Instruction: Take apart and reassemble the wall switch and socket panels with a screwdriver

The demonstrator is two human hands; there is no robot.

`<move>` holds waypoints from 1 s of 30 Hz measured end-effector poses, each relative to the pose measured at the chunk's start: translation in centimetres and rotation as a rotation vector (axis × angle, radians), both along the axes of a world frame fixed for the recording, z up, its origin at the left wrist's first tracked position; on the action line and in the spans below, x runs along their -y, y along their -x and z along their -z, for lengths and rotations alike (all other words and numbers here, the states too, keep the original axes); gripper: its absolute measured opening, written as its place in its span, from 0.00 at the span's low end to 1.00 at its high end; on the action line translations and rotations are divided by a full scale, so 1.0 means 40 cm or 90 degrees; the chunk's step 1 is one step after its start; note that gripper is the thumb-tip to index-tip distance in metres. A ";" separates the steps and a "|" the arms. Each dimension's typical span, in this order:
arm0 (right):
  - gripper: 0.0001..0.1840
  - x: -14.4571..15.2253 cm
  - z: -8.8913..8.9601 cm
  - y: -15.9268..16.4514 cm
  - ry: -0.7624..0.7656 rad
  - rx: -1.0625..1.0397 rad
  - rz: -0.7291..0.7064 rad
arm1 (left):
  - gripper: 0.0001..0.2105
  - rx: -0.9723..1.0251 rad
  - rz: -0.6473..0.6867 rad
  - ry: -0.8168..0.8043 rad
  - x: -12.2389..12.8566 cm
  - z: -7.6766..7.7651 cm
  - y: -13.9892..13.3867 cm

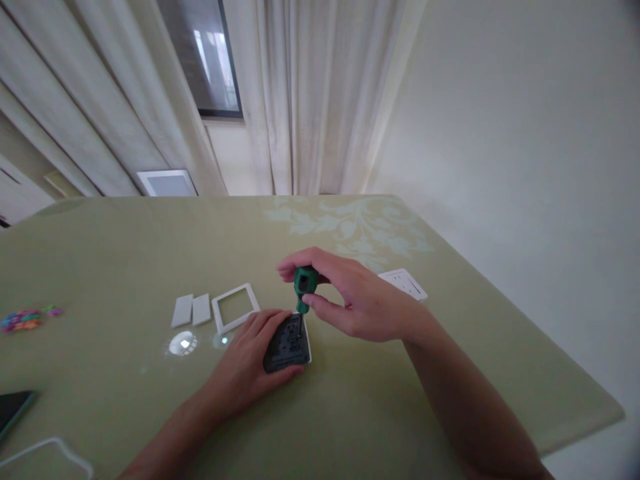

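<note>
My right hand grips a screwdriver by its green handle, fingers curled over it. The shaft points down, and its tip meets the dark back of a wall socket or switch panel with a white edge. Around the left side of that panel, my left hand is closed, thumb along the near edge and fingers along the far one, keeping it on the table. A white square frame lies just beyond my left hand. Partly behind my right wrist is a white socket faceplate.
Two white rectangular plates lie left of the frame. Small colourful pieces are heaped at the far left of the green-covered table. A dark flat object and a white cable-like strip are at the near left. A wall borders the right side.
</note>
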State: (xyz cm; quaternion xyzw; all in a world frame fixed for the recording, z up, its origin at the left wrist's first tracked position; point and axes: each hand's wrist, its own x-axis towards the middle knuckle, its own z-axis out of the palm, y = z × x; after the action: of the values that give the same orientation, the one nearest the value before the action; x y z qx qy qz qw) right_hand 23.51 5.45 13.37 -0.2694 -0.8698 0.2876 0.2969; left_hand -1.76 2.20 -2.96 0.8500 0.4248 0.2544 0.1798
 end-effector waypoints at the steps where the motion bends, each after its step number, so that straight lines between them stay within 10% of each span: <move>1: 0.26 0.000 -0.001 -0.001 0.006 0.002 -0.009 | 0.36 0.000 0.000 -0.002 0.000 0.000 0.000; 17: 0.16 0.019 -0.010 0.009 -0.065 0.063 0.154 | 0.36 -0.013 -0.008 -0.024 -0.004 0.004 0.000; 30: 0.23 0.015 -0.012 -0.005 -0.057 0.044 0.070 | 0.36 -0.007 -0.010 -0.030 0.001 0.000 0.000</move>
State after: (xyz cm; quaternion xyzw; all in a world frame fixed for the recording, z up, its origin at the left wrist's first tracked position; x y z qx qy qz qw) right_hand 23.70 4.85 13.85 -0.3134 -0.8754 0.2220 0.2937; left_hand -1.75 2.14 -2.95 0.8522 0.4261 0.2610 0.1552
